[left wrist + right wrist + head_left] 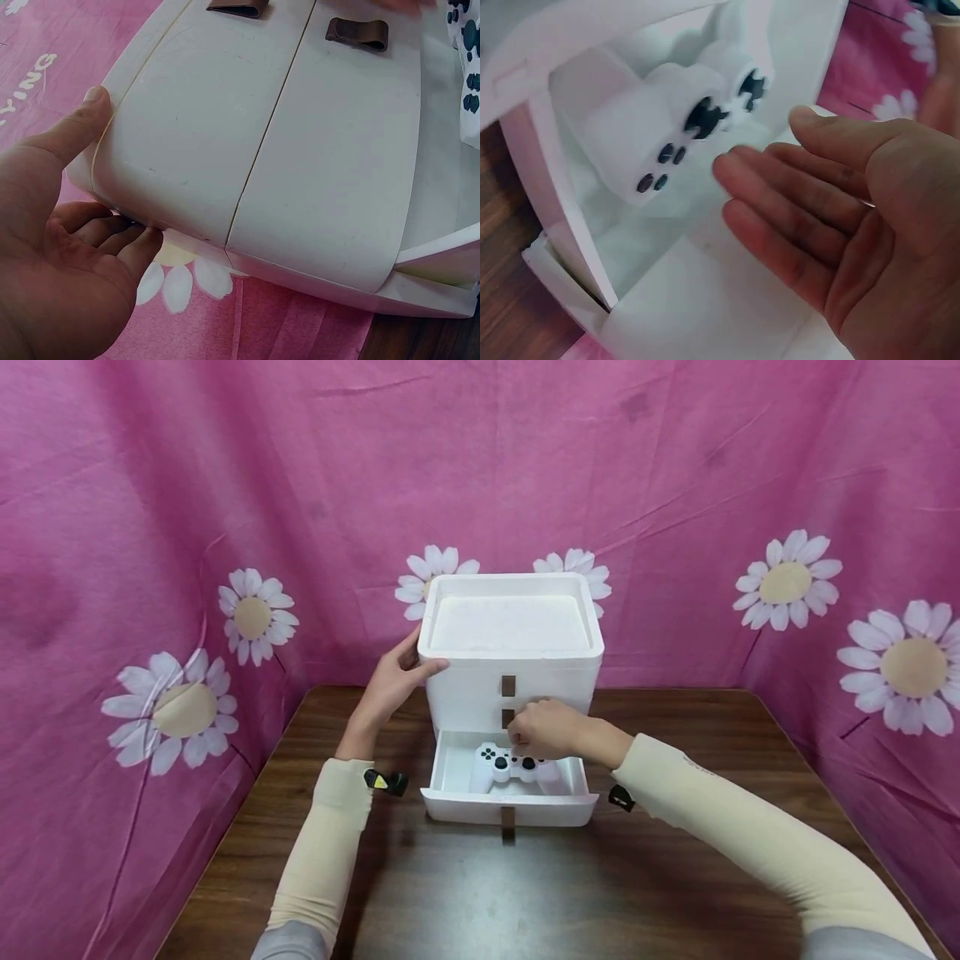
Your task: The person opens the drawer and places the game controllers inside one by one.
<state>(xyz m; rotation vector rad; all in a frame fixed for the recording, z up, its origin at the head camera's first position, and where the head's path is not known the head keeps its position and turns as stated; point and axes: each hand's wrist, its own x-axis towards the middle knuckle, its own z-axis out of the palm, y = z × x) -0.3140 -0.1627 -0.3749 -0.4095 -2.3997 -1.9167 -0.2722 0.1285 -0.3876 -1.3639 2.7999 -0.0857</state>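
Observation:
A white three-drawer cabinet (513, 662) stands on the table, its bottom drawer (442, 806) pulled out. In that drawer lies a white game controller (514, 768) with black sticks and buttons. My left hand (393, 681) grips the cabinet's upper left corner, the thumb on the front and the fingers along the side, as the left wrist view shows (82, 240). Above the controller, close to the cabinet front, is my right hand (551, 728). In the right wrist view its fingers are loosely bent and hold nothing, apart from the controller (667, 127).
Brown pull tabs sit on the drawer fronts, one on the top drawer (508, 686). The cabinet's top is a shallow recessed tray (513, 578). Beneath is a dark wooden table (480, 893). A pink curtain (480, 468) with daisies surrounds it at the back and sides.

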